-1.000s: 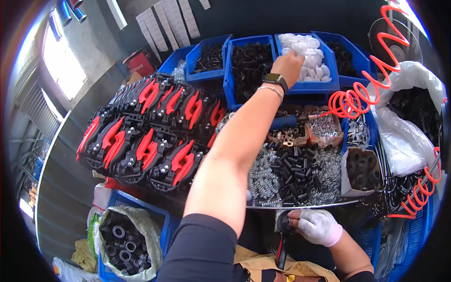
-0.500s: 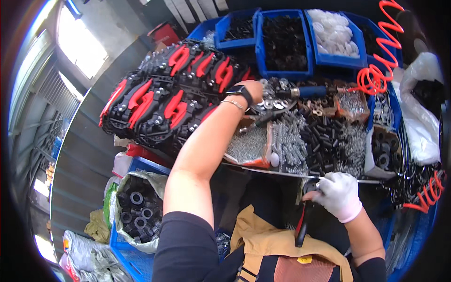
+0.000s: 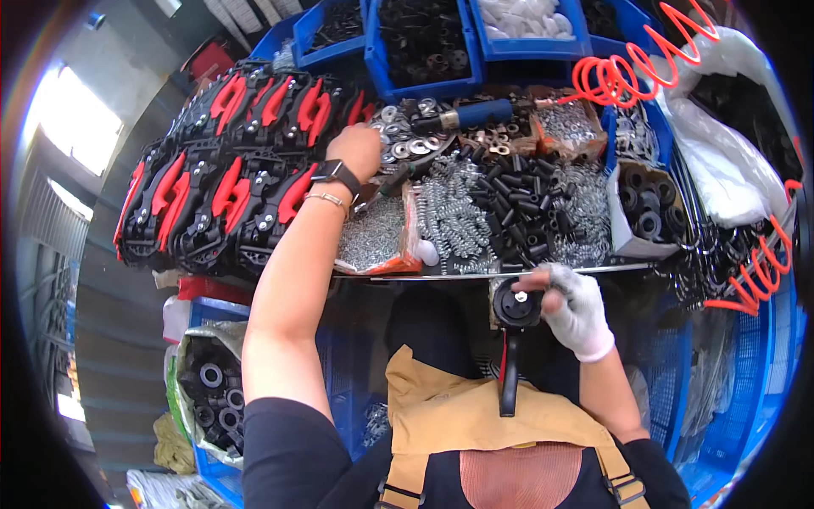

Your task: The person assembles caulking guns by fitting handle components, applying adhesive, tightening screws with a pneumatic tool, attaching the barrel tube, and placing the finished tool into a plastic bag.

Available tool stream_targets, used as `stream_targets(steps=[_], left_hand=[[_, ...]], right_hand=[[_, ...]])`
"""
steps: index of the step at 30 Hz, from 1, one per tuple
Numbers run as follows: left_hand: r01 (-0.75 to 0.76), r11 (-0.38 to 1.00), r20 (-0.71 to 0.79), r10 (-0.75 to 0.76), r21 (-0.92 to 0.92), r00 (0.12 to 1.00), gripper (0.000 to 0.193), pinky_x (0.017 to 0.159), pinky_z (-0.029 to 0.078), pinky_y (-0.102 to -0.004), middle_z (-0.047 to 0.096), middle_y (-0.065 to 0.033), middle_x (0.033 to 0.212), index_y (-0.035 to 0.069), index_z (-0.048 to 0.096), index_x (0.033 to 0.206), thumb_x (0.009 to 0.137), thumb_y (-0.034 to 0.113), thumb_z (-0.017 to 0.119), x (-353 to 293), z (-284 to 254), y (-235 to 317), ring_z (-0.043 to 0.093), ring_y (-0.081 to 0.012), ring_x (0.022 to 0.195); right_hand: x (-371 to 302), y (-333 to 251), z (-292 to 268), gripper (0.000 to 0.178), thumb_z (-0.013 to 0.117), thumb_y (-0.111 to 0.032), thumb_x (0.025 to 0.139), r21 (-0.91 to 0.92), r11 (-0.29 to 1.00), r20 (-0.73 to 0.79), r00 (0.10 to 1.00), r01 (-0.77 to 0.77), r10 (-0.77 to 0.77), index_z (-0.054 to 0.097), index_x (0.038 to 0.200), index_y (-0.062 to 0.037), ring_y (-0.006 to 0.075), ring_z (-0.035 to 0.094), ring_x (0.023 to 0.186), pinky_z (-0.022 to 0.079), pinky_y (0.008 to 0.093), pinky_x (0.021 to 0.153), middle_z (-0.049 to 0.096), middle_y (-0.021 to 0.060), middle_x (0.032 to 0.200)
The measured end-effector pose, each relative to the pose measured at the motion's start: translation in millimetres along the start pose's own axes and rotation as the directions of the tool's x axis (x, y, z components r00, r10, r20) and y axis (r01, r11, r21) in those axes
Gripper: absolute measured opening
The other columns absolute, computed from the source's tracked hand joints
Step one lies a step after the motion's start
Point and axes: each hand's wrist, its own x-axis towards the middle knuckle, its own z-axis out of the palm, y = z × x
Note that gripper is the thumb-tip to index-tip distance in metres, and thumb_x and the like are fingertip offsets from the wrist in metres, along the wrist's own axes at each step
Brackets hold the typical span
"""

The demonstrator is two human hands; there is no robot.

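Note:
My bare left hand (image 3: 356, 148), with a dark watch and a bracelet on its wrist, reaches to the left edge of a heap of metal washers (image 3: 400, 146). Its fingers are mostly hidden. At the bench's front edge stands a round black part with a black and red handle (image 3: 510, 373) hanging down from it. My right hand (image 3: 578, 314), in a white glove with bare fingertips, is just right of the round part. Its fingers are stretched and apart, the tips close to the disc; whether they touch it I cannot tell.
Black assemblies with red levers (image 3: 229, 191) are stacked at left. Springs (image 3: 449, 208), black sleeves (image 3: 513, 204) and a blue air screwdriver (image 3: 475, 114) lie on the bench. Blue bins (image 3: 424, 92) stand behind; a red coiled hose (image 3: 623, 81) hangs at right.
The view has shifted, so the bench appears further left and higher. My right hand has loosened from the round part, whose disc now shows. The left hand stays by the washers.

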Motion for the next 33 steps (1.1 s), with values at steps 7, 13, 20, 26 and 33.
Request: stream_targets(steps=[7,13,20,26,33], left_hand=[[-0.220,0.917,-0.518,0.017,-0.333,0.855,0.017,0.073,0.049,-0.0391,0.064,-0.0147,0.087,0.005,0.066,0.086,0.084,0.016,0.053,-70.3,-45.5,58.3,0.062,-0.0316,0.084],[-0.483,0.752,-0.574,0.172,-0.448,0.801,0.033,0.059,0.043,-0.0301,0.066,-0.0023,0.085,0.009,0.067,0.096,0.064,0.000,0.066,-179.4,-47.1,174.8,0.053,-0.0170,0.063],[-0.671,0.724,-0.723,0.377,-0.159,0.579,0.037,0.055,0.039,-0.0250,0.064,0.0000,0.104,0.012,0.066,0.109,0.072,0.012,0.063,-172.7,-27.5,173.2,0.044,-0.0121,0.060],[-0.688,0.700,-0.670,0.420,-0.190,0.613,0.038,0.056,0.038,-0.0243,0.055,0.0018,0.094,0.024,0.068,0.105,0.068,0.020,0.074,-178.2,-29.8,161.2,0.044,-0.0126,0.067],[-0.298,0.287,-0.312,-0.003,-0.910,0.950,0.048,0.088,0.043,-0.0388,0.053,-0.0164,0.107,0.000,0.051,0.112,0.071,0.008,0.075,-183.1,-71.2,193.1,0.054,-0.0333,0.097]], right_hand=[[-7.0,7.0,-31.0,0.039,0.056,-0.038,0.091,-0.028,0.953,0.114,0.946,-0.302,0.303,0.061,0.078,-0.0010,0.0138,0.057,0.062,0.043,0.0276,0.058,0.060,0.0064,0.068],[85.5,13.1,-37.3,0.033,0.053,-0.026,0.092,-0.278,0.959,-0.130,0.991,-0.049,0.013,0.059,0.071,-0.0010,0.0125,0.053,0.061,0.041,0.0270,0.058,0.057,0.0056,0.065],[231.3,109.0,-68.0,0.027,0.048,-0.012,0.085,-0.998,-0.053,0.006,0.871,0.037,0.491,0.066,0.101,-0.0002,0.0307,0.063,0.099,0.050,0.0415,0.085,0.064,0.0211,0.104],[229.0,125.6,-51.8,0.026,0.050,-0.006,0.082,-0.972,-0.114,0.122,0.851,0.207,0.511,0.067,0.102,-0.0020,0.0283,0.062,0.102,0.051,0.0397,0.086,0.064,0.0185,0.108],[230.2,79.6,-46.7,0.021,0.052,-0.009,0.083,-0.963,-0.073,0.211,0.894,0.259,0.395,0.067,0.096,-0.0013,0.0309,0.065,0.094,0.052,0.0406,0.081,0.067,0.0190,0.095]])
